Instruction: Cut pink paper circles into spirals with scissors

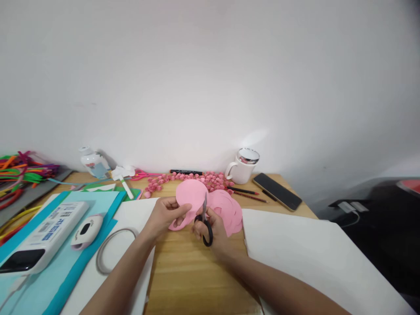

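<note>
Fingers of left hand (167,214) pinching round pink paper sheet (192,197) above wooden table (197,271), right hand (213,229) clenched through black-handled scissors (205,221), blades upright against sheet, bare wood nearer than sheet

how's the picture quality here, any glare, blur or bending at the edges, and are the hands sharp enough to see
Head view: soft, even light on the white wall, faint shadows. A bright glare spot sits on the mug lid. Table edges bow toward the corners, typical wide-lens distortion, and the far right is dark. Left hand on the pink paper and right hand in the scissors read fairly sharp.
</note>
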`<action>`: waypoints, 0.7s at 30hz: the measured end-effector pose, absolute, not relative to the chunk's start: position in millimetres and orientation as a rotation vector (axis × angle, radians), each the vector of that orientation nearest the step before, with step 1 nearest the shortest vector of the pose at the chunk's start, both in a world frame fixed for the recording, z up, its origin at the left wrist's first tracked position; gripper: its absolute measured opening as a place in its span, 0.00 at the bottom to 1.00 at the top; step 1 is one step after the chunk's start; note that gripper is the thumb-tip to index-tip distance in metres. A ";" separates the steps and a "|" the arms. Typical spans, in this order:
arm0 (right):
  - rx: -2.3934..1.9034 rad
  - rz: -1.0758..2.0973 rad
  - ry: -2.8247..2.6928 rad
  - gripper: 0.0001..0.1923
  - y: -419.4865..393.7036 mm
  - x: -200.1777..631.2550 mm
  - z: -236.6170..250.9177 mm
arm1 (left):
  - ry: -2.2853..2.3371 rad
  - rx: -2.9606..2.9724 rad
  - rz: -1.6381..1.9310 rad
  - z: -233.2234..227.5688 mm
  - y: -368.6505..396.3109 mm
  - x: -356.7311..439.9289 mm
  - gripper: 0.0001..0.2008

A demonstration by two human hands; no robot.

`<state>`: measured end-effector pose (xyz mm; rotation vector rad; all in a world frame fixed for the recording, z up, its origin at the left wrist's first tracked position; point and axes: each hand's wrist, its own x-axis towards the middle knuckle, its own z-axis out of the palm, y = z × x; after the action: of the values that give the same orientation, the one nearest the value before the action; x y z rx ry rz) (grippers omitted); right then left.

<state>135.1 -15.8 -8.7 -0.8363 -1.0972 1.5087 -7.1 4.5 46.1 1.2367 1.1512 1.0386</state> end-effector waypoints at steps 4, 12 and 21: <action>-0.812 1.531 -1.098 0.11 -16.6 135.0 -8.7 | 1.119 1.204 1.065 47.6 4.4 -8.6 0.15; -0.821 1.542 -1.120 0.12 -18.5 134.0 -7.9 | 1.005 1.089 1.110 48.6 4.8 -4.3 0.12; -0.797 1.624 -1.092 0.17 -17.5 131.0 -12.5 | 1.182 1.153 1.077 45.7 0.9 3.0 0.19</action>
<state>131.0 -17.5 -12.5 -0.7967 -1.0922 1.6235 3.0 0.9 45.7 1.1525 1.1815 1.0773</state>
